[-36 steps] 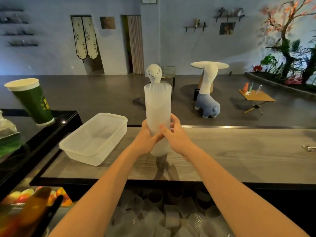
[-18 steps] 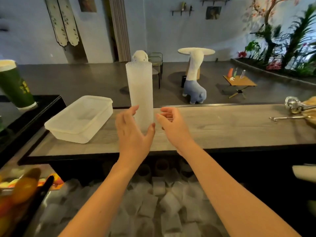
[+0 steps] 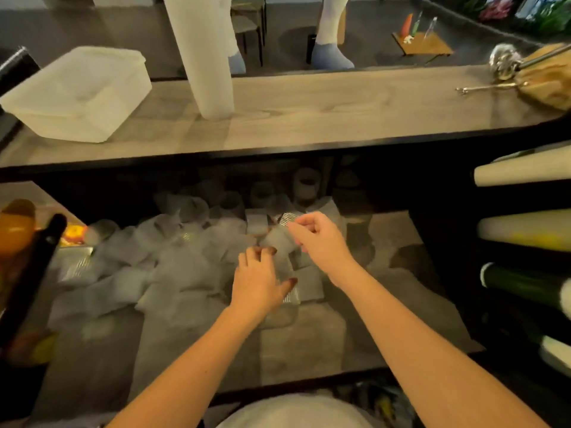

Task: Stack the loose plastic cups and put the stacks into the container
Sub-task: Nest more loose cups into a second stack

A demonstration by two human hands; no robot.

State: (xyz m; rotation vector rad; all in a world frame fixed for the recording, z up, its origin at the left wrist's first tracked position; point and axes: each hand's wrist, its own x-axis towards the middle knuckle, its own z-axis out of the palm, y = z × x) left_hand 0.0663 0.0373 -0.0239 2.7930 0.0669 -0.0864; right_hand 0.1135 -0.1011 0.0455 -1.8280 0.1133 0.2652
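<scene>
I see the loose cups (image 3: 173, 257) heaped on the lower shelf under the counter (image 3: 340, 112); my right hand (image 3: 318, 242) pinches one ribbed cup (image 3: 282, 233) above the heap; my left hand (image 3: 259, 281) hovers just beside it, fingers loosely spread, holding nothing; the tall stack (image 3: 204, 54) stands upright on the counter, near the empty container (image 3: 77, 94).

Head camera looks steeply down, close over the counter (image 3: 309, 118).
</scene>
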